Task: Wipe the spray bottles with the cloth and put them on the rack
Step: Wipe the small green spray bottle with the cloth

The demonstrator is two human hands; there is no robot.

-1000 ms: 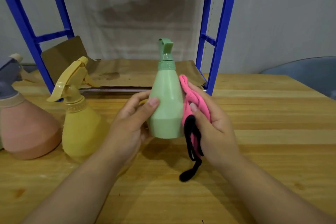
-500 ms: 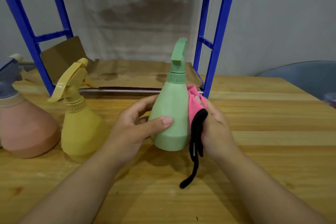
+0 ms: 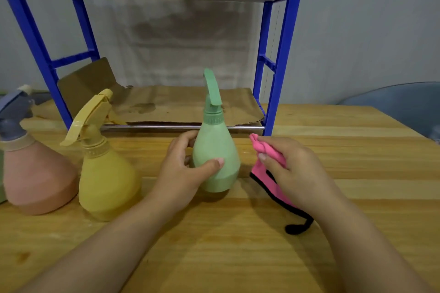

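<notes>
The green spray bottle [image 3: 215, 162] stands just below the centre of the view, its long axis close to vertical with a slight lean, its base on or just above the tabletop [image 3: 238, 245] (the contact line is hidden in its own shadow, so I cannot tell which). Its trigger head rises toward 12 o'clock, seen nearly end-on. The left hand [image 3: 183, 171] has its grip closed around the bottle's wide lower body from the 9 o'clock side, thumb across the front and fingers wrapped behind. At 3 o'clock of the bottle, apart from it, the right hand [image 3: 292, 173] pinches a bunched pink cloth [image 3: 266, 152] with black edging; one end pokes up toward 11 o'clock, while the black trim trails under the hand toward 5 o'clock and curls on the tabletop. At 9 o'clock of the green bottle the yellow spray bottle [image 3: 107, 178] stands upright, its nozzle pointing toward 1 o'clock and its trigger lever slanting down toward 7 o'clock. Farther toward 9 o'clock stands a pink spray bottle [image 3: 35, 178] with a grey head. Behind, at 12 o'clock, the blue rack [image 3: 278, 78] stands on the tabletop, its lower shelf lined with brown cardboard [image 3: 181, 107].
</notes>
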